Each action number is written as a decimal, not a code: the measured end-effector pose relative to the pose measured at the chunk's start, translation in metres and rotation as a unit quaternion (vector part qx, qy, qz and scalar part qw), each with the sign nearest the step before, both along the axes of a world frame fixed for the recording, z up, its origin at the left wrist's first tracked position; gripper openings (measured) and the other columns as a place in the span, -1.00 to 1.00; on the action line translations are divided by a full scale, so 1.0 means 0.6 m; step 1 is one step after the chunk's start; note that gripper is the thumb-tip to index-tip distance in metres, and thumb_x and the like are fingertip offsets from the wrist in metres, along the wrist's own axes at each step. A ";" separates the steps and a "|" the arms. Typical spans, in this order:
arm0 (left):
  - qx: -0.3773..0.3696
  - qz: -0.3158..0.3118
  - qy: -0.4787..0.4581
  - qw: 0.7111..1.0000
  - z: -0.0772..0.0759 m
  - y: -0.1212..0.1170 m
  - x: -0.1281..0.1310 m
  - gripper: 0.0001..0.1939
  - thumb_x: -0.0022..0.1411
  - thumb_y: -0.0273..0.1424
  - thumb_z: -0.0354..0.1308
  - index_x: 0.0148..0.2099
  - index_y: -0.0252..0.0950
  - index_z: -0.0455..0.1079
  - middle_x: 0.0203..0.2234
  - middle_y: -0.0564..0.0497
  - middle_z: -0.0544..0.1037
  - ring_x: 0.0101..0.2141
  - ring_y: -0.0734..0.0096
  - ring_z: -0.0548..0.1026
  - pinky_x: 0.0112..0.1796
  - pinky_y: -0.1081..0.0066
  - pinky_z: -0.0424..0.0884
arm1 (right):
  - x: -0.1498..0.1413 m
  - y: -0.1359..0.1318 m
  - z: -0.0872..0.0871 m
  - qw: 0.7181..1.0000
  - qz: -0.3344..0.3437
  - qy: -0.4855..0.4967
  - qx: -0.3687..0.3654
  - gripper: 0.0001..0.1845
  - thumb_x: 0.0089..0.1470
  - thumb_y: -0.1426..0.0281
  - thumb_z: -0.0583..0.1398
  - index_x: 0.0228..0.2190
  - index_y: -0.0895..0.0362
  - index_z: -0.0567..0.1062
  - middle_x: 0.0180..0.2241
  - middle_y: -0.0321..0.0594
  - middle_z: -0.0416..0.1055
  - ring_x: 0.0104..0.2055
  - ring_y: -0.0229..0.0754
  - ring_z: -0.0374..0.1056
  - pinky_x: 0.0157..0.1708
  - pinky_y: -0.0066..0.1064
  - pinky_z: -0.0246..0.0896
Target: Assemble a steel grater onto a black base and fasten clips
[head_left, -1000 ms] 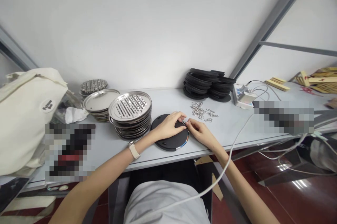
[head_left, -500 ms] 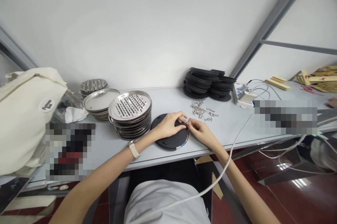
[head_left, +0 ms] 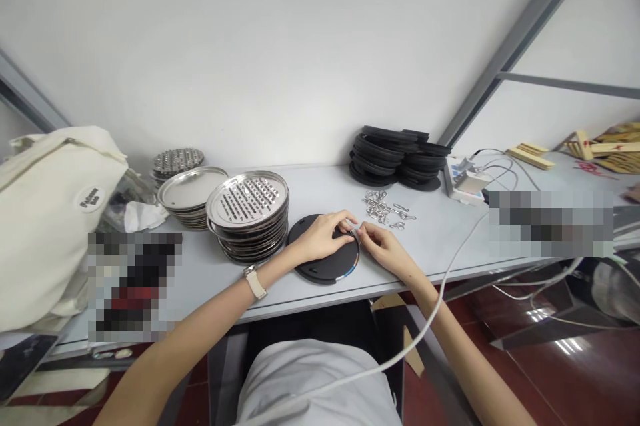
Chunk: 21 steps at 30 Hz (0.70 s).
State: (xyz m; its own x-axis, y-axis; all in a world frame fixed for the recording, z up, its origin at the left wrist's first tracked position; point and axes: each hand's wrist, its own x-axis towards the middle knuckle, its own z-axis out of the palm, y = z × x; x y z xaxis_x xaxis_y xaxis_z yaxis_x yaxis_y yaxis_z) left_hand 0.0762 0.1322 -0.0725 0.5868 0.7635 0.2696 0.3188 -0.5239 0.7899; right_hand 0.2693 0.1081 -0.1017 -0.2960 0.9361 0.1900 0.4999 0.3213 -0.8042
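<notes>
A round black disc (head_left: 325, 269) lies on the table in front of me, with a strip of blue, white and orange along its right edge. My left hand (head_left: 324, 237) rests over the disc and holds it, thumb and fingers reaching toward its right rim. At that rim my right hand (head_left: 384, 250) has thumb and forefinger pinched together on a small metal piece, mostly hidden by the fingers. Small metal clasps and rings (head_left: 381, 207) lie loose just beyond my right hand.
Left of the disc stands a stack of round metal graters (head_left: 249, 203), with more metal discs (head_left: 194, 187) behind. Black rings (head_left: 383, 153) are piled near the wall. A power strip (head_left: 465, 183) sits at right; a white cable (head_left: 431, 323) crosses my right forearm. A cream bag (head_left: 50, 213) stands left.
My right hand has shifted very slightly right at the disc's rim, still pinching. My left hand stays on the disc. The camera view has moved a little.
</notes>
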 end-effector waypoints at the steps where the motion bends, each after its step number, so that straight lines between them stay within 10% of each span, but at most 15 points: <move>1: 0.003 0.003 -0.002 1.000 -0.002 0.000 0.000 -0.68 0.14 -0.49 0.19 -0.03 -0.24 0.34 -0.26 0.03 0.57 -0.18 0.38 0.52 -0.09 0.39 0.40 | 0.000 0.000 0.000 1.000 -0.001 0.000 -0.001 -0.58 0.25 0.11 0.00 -0.54 0.10 0.16 -0.59 -0.39 0.06 -0.53 -0.29 0.00 -0.52 -0.44 -0.07; 21: -0.015 0.013 -0.007 1.000 -0.003 0.000 0.000 -0.65 0.11 -0.46 0.21 -0.02 -0.25 0.32 -0.24 0.01 0.54 -0.26 0.42 0.53 -0.17 0.38 0.47 | -0.006 0.000 0.004 0.999 0.011 -0.043 0.022 -0.59 0.26 0.13 -0.03 -0.53 0.10 0.20 -0.59 -0.38 0.13 -0.53 -0.28 0.04 -0.50 -0.42 -0.05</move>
State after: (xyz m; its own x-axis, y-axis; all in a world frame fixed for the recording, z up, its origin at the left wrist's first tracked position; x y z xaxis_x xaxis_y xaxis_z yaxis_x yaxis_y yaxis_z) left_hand 0.0761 0.1322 -0.0742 0.5629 0.7867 0.2533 0.3217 -0.4908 0.8097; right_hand 0.2656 0.1080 -0.0992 -0.3339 0.9204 0.2036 0.5583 0.3671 -0.7440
